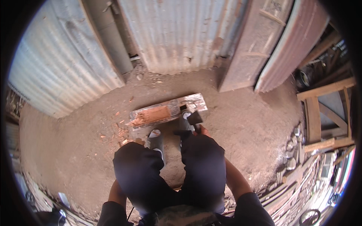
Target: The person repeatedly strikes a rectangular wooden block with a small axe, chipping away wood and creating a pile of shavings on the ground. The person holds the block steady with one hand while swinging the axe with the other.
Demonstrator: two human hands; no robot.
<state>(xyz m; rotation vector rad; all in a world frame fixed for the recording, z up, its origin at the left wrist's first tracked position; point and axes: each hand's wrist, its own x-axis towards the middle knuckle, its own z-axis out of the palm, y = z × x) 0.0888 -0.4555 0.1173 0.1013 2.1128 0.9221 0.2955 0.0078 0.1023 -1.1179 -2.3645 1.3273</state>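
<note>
In front of my feet lies a weathered plank (194,101), tilted slightly up to the right. A reddish-orange piece of wood (158,113), rough at its left end, rests on the plank's left part. Beyond my right knee, my right hand (204,130) is closed round a dark tool (195,118) with a flat, squarish head, held over my right shoe. A small dark block (183,107) sits by the plank's near edge. My left hand (140,141) shows only in part past my left knee; the knee hides its fingers and anything in them.
Wood chips (121,132) are scattered over the dirt floor left of the plank. Corrugated metal sheets (177,41) and a wooden door panel (249,49) stand along the far side. At right are a wooden frame (313,118), stones (290,154) and stacked timber (281,192).
</note>
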